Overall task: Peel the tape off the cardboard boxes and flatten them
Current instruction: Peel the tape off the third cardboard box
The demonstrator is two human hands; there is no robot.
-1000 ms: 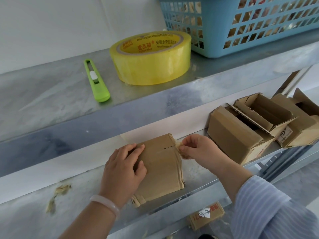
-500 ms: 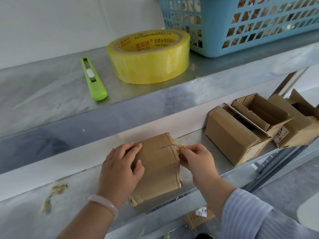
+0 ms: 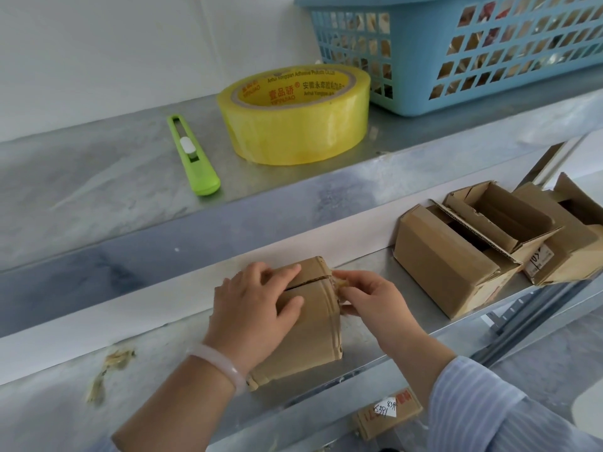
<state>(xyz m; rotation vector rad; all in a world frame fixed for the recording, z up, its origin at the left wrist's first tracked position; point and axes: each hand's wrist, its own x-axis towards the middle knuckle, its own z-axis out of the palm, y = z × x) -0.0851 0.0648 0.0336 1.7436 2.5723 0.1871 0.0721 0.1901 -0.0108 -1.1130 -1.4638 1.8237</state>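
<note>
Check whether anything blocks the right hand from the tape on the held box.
Nothing visible. The right hand pinches the tape at the right edge of the cardboard box; the left hand presses on its top, clear of that edge.

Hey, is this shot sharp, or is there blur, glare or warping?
Head view: soft even light, no harsh glare on the shelf; tape roll print crisp; left hand and bracelet slightly smeared; tape bit in the right hand indistinct; wide-angle bowing curves the box.
</note>
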